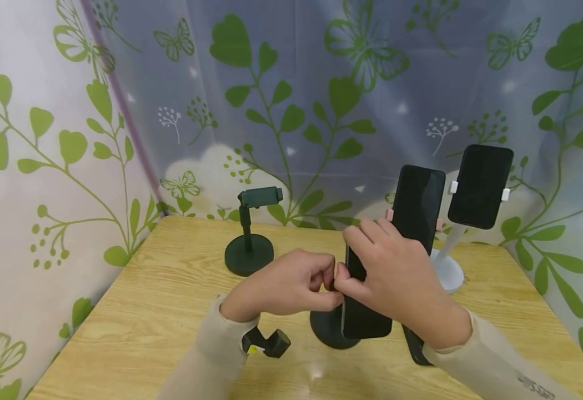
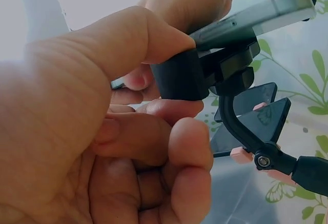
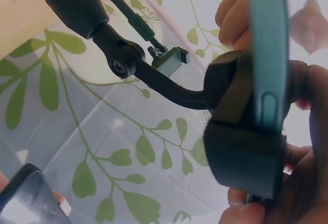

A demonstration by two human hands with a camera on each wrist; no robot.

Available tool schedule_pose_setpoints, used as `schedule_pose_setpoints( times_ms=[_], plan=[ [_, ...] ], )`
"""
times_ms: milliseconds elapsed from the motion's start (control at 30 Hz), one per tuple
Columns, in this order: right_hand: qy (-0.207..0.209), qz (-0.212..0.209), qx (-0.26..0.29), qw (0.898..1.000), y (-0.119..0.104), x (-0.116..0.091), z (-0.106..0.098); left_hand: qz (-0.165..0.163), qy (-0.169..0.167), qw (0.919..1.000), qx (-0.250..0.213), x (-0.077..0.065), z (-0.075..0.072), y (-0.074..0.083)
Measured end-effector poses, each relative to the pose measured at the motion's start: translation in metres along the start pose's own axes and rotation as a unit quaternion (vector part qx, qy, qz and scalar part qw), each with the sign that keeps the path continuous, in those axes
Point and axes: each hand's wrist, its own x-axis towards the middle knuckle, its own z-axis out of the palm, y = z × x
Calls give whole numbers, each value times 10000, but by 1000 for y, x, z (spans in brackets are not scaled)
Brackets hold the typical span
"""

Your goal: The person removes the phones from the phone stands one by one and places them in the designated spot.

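A smartphone (image 1: 366, 319) stands upright in the clamp of a black phone stand (image 1: 331, 333), in front of me. My left hand (image 1: 291, 283) pinches one padded clamp end (image 2: 179, 78) between thumb and index finger; its other fingers curl below. From the right, my right hand (image 1: 391, 266) grips the phone across its upper part, thumb at the left edge, covering much of the screen. In the right wrist view, the phone's edge (image 3: 269, 65) sits against the black clamp (image 3: 243, 155), and the stand's curved arm (image 3: 174, 90) runs off to the left.
A dark green phone stand (image 1: 249, 255) with a vacant clamp is at the back left. Behind my right hand, a phone (image 1: 418, 205) sits in pink clamps; another (image 1: 481, 186) is in a white stand (image 1: 448, 272). A flat dark object (image 1: 413, 347) lies partly under my right forearm.
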Motion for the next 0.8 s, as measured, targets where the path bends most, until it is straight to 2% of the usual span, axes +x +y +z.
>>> schedule_pose_setpoints(
  times_ms=[333,533,800],
  plan=[
    [341,-249,529,9977,-2,-6,0,-159,-46,9998,64,1,-1,3],
    [309,-202,712,9968,-3,-9,-1,-313,33,9994,113,1,2,4],
    [428,-301,754,9958,-2,-11,0,-199,364,9969,664,-2,7,10]
  ],
)
